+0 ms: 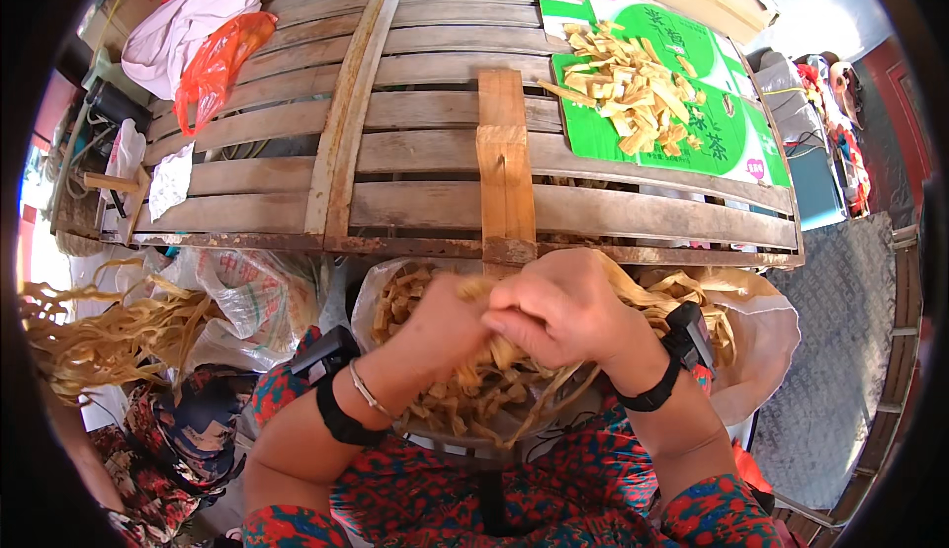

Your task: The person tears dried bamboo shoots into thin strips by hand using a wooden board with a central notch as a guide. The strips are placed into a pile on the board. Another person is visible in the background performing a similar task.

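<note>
Both my hands meet over an open sack [363,292] of dried yellow-brown plant strips [474,400], just in front of the bench edge. My left hand [448,322], blurred, is curled around a yellowish strip, part of which shows between the hands. My right hand [560,311] is closed in a fist against it, with strips coming out below the fingers. Most of what lies inside the fists is hidden. Longer strips [667,288] lie behind my right wrist, in a white sack [764,348]. A wooden block [506,177] with a raised step stands on the bench beyond my hands.
Short cut pieces [630,92] are heaped on a flattened green carton [593,137] on the slatted bench [430,203]. An orange plastic bag [222,59] lies at the far left. Beside me, another person's arm [81,452] is near a hanging strip bundle [118,326].
</note>
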A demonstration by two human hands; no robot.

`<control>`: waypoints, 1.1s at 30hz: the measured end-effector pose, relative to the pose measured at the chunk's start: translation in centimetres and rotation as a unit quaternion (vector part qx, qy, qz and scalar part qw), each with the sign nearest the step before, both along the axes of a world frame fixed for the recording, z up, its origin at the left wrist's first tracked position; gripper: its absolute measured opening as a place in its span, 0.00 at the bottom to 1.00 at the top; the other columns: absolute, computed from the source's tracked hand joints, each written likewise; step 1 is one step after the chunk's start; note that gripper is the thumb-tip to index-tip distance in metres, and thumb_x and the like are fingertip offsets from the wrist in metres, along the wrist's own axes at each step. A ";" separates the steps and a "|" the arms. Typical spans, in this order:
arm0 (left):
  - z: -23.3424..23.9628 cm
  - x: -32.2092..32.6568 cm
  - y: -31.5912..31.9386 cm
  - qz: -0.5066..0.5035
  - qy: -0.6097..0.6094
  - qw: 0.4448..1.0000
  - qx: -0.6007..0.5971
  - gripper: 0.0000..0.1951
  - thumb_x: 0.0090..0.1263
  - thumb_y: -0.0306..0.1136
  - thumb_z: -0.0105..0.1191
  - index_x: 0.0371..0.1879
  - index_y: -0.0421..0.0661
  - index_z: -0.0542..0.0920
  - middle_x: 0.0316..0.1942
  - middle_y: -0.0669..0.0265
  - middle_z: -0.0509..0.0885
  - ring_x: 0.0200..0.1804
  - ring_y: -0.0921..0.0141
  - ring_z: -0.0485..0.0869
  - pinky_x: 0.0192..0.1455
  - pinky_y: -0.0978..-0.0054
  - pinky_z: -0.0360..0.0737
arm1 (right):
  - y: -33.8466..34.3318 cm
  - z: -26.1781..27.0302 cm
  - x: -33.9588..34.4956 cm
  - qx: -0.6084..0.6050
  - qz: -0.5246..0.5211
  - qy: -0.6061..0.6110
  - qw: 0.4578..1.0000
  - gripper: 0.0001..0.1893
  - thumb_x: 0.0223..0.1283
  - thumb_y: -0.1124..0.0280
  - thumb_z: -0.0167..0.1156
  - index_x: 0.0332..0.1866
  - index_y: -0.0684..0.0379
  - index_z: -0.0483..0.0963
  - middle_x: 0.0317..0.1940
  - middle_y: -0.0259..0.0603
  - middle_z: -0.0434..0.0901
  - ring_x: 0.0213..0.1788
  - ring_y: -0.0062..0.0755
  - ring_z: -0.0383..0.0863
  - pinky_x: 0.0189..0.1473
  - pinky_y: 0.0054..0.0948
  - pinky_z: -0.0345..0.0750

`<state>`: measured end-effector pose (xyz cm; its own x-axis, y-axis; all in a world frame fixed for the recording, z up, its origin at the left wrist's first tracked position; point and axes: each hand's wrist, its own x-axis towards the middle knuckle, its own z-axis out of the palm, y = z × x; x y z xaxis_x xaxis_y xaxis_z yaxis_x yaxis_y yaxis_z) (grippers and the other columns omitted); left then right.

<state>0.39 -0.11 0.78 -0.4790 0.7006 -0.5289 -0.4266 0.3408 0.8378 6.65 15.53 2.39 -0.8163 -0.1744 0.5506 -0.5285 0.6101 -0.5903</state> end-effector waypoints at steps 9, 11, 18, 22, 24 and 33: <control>2.9 -1.7 -1.1 -0.093 0.315 0.917 0.227 0.12 0.67 0.35 0.60 0.48 0.50 0.85 0.33 0.64 0.84 0.31 0.67 0.82 0.34 0.75 0.76 | -0.4 0.3 0.5 -0.203 -0.097 -0.261 0.939 0.12 0.64 0.68 0.60 0.26 0.61 0.76 0.15 0.40 0.74 0.15 0.25 0.72 0.20 0.30 0.68; 2.0 -2.4 -1.2 -0.128 0.585 0.786 0.153 0.14 0.59 0.35 0.64 0.45 0.55 0.86 0.27 0.67 0.76 0.27 0.63 0.76 0.29 0.70 0.74 | 0.1 -0.1 1.1 -0.426 -0.041 -0.543 0.723 0.09 0.62 0.70 0.59 0.26 0.60 0.76 0.17 0.35 0.75 0.17 0.17 0.68 0.20 0.22 0.62; 1.5 -1.7 -1.2 0.019 0.693 0.702 0.162 0.15 0.53 0.38 0.70 0.40 0.48 0.87 0.41 0.62 0.85 0.35 0.65 0.84 0.36 0.73 0.80 | -1.3 -0.8 1.2 -0.605 -0.055 -0.445 0.658 0.04 0.62 0.73 0.61 0.37 0.62 0.79 0.25 0.33 0.80 0.21 0.15 0.71 0.21 0.14 0.64; 1.5 -2.0 -1.8 -0.011 0.550 0.833 0.068 0.12 0.58 0.33 0.62 0.41 0.48 0.84 0.54 0.60 0.82 0.48 0.59 0.85 0.46 0.67 0.82 | -1.1 -0.2 1.6 -0.384 -0.067 -0.250 0.886 0.08 0.69 0.71 0.58 0.44 0.64 0.79 0.31 0.33 0.83 0.29 0.18 0.79 0.26 0.20 0.74; 1.2 -2.1 -2.0 -0.064 0.531 0.844 0.046 0.12 0.61 0.34 0.64 0.42 0.45 0.85 0.53 0.58 0.83 0.49 0.60 0.85 0.49 0.69 0.82 | -1.0 -0.3 1.6 -0.313 -0.041 -0.258 0.913 0.09 0.70 0.69 0.57 0.44 0.63 0.79 0.32 0.38 0.83 0.29 0.22 0.79 0.30 0.27 0.77; 2.7 -3.3 -2.5 0.031 0.383 0.901 0.200 0.07 0.65 0.26 0.55 0.35 0.36 0.84 0.48 0.61 0.84 0.40 0.70 0.84 0.43 0.75 0.79 | -0.6 -0.1 1.6 -0.381 -0.011 -0.467 0.798 0.22 0.71 0.51 0.53 0.31 0.61 0.75 0.15 0.33 0.65 0.19 0.18 0.63 0.22 0.23 0.63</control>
<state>-2.88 -2.58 3.51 -0.6408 0.7216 0.2620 0.3205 -0.0586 0.9454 8.26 14.96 2.32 -0.9311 -0.0602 -0.3599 0.3645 -0.1117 -0.9245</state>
